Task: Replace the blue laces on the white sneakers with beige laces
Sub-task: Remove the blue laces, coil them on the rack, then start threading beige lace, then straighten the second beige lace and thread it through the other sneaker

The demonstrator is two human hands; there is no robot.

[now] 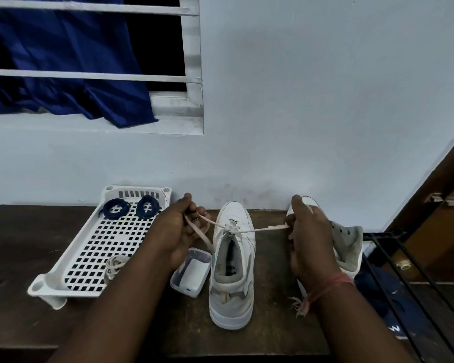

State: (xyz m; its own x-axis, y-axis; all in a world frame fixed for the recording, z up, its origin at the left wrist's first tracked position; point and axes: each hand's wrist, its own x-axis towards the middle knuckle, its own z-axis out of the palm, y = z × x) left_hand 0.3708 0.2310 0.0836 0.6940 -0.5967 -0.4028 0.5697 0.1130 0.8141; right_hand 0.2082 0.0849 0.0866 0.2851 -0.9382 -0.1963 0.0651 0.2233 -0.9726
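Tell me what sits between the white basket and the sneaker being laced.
A small clear plastic box on the table, partly under the left hand, in the head view.

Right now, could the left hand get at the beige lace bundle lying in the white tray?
Probably yes: the bundle lies uncovered beside the left forearm, but the left hand grips a lace end and must drop it.

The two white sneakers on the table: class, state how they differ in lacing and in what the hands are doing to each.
The middle sneaker has a beige lace threaded and pulled out sideways by both hands; the right sneaker shows bare eyelets with no lace visible. The middle sneaker is in full view; the right sneaker is partly hidden behind the right hand. Both are white, heels towards the camera.
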